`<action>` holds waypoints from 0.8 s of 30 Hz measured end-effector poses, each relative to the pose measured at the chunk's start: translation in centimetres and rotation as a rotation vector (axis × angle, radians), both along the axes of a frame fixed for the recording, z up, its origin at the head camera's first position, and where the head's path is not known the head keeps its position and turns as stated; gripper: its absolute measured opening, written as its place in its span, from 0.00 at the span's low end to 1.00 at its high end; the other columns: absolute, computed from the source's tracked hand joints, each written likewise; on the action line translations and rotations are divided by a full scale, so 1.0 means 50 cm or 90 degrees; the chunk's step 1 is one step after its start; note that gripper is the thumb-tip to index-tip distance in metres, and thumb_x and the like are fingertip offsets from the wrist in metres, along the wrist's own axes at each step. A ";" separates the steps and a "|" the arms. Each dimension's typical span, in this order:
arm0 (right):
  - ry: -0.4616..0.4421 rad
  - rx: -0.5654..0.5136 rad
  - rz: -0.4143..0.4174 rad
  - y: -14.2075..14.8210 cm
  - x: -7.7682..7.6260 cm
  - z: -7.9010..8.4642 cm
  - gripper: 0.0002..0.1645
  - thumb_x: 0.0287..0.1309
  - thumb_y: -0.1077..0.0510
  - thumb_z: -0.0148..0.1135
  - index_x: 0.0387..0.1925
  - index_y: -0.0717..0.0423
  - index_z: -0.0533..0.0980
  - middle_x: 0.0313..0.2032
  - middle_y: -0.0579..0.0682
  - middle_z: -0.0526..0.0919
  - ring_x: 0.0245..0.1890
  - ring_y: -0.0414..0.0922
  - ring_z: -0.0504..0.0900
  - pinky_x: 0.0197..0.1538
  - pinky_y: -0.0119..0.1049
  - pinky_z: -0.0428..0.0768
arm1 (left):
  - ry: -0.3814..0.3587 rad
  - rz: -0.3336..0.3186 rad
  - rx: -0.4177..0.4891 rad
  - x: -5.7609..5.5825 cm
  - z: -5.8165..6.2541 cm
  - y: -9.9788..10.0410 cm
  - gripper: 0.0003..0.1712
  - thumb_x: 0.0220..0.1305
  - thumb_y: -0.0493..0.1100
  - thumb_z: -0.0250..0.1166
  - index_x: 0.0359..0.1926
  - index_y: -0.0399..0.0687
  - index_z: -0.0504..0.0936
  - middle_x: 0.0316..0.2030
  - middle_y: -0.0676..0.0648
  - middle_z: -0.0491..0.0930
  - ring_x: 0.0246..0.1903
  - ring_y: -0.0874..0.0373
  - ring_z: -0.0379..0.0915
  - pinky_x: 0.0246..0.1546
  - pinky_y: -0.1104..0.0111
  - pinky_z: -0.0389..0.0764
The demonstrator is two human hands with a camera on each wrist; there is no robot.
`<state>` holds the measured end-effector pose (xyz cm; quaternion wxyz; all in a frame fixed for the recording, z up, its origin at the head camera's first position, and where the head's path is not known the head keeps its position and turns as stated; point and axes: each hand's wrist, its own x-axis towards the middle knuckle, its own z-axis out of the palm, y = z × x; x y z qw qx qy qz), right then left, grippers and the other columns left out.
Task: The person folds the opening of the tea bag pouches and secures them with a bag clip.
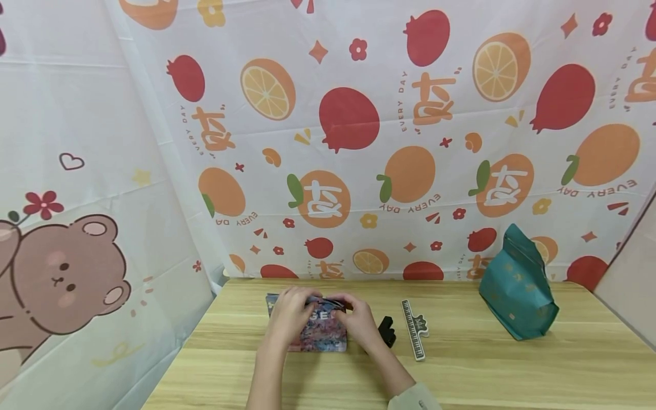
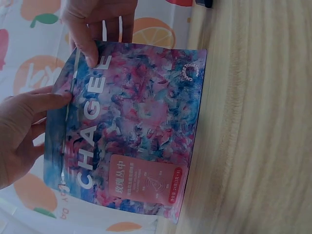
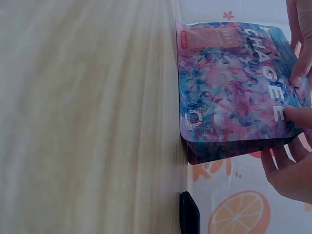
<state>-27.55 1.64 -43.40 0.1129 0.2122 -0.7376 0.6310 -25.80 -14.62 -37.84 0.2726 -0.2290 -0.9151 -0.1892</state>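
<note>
A stand-up tea pouch (image 1: 324,336) printed in pink and blue paint-like strokes, with white CHAGEE lettering, stands on the table. My left hand (image 1: 290,314) grips its top edge on the left, thumb on the front face. At the top right, my right hand (image 1: 360,320) pinches the same pouch, thumb in front and fingers behind. In the left wrist view the pouch's top band (image 2: 59,139) tilts back beyond a crease line. The right wrist view shows the pouch's side fold (image 3: 229,148) bulging out from the front panel.
Right of the pouch lies a black clip (image 1: 387,332), partly behind my right forearm. Beside it is a long clip with a piano-key pattern (image 1: 413,330). A teal bag (image 1: 520,296) with a folded top stands at the right. A fruit-print curtain (image 1: 359,171) hangs behind the wooden table (image 1: 461,376).
</note>
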 end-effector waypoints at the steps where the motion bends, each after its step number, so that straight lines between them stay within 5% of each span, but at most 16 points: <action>1: 0.000 0.003 -0.003 -0.001 0.002 0.002 0.16 0.50 0.71 0.63 0.41 0.55 0.80 0.40 0.48 0.81 0.43 0.47 0.77 0.44 0.45 0.74 | -0.001 0.002 0.000 0.000 0.000 0.000 0.09 0.49 0.31 0.69 0.32 0.47 0.84 0.31 0.49 0.82 0.35 0.52 0.77 0.45 0.55 0.70; 10: -0.009 -0.018 -0.009 0.001 0.049 0.055 0.13 0.50 0.74 0.60 0.40 0.67 0.80 0.39 0.59 0.81 0.40 0.55 0.78 0.38 0.36 0.76 | -0.009 0.008 0.006 -0.001 -0.001 -0.001 0.07 0.50 0.32 0.68 0.30 0.48 0.84 0.28 0.50 0.82 0.30 0.54 0.78 0.37 0.57 0.74; 16: -0.070 -0.035 -0.021 0.000 0.027 0.023 0.12 0.51 0.69 0.63 0.39 0.60 0.82 0.40 0.53 0.82 0.38 0.47 0.79 0.33 0.30 0.75 | -0.021 0.014 0.001 0.002 0.001 -0.002 0.05 0.50 0.34 0.69 0.30 0.49 0.84 0.27 0.50 0.82 0.28 0.55 0.77 0.34 0.59 0.74; 24: -0.067 -0.035 -0.028 -0.003 0.018 0.005 0.11 0.52 0.66 0.64 0.40 0.62 0.82 0.41 0.56 0.82 0.36 0.45 0.80 0.33 0.32 0.78 | -0.062 0.035 -0.039 0.010 0.008 0.004 0.09 0.56 0.52 0.65 0.30 0.54 0.85 0.26 0.55 0.80 0.28 0.57 0.75 0.35 0.60 0.73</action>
